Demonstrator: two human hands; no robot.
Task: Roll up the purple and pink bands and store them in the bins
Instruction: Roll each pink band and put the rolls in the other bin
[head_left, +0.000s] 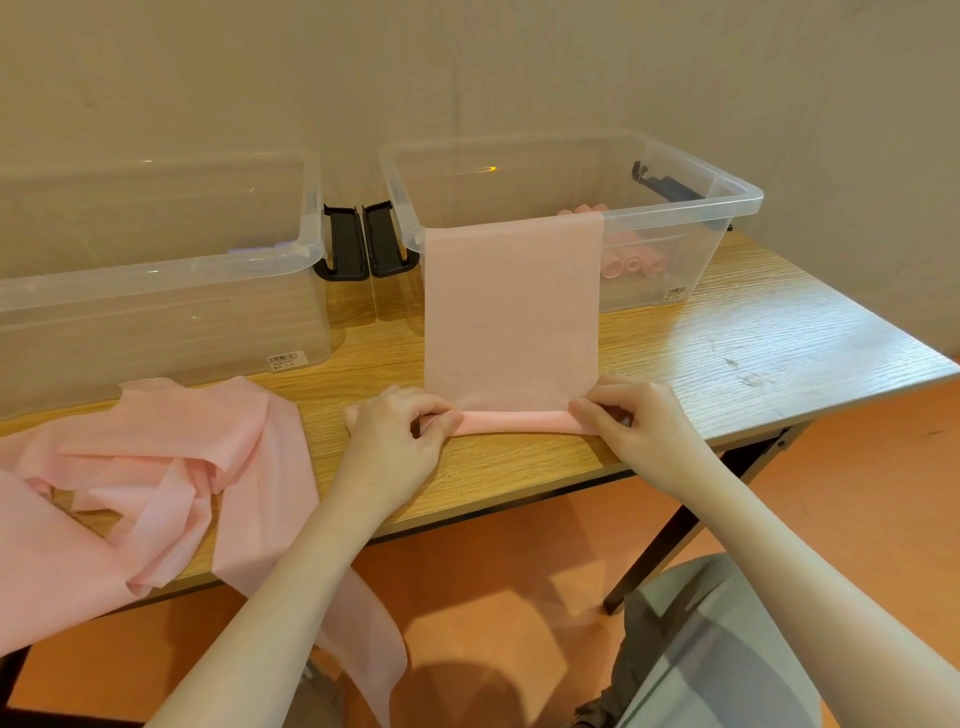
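Observation:
A pink band (511, 312) lies flat on the wooden table, its far end draped over the front rim of the right clear bin (727, 187). Its near end is wound into a thin roll (511, 420) close to the table's front edge. My left hand (402, 423) pinches the roll's left end and my right hand (631, 415) pinches its right end. Several rolled pink bands (631, 262) lie inside the right bin. The left clear bin (156, 280) shows a faint purple patch at its back. A heap of loose pink bands (156, 478) lies on the table's left, one strip hanging over the edge.
Black lid clips (363, 241) sit between the two bins. Another dark clip (670, 187) is on the right bin's far side. Bare wood table (753, 353) extends to the right of the bin. A grey chair seat (717, 649) is below on the orange floor.

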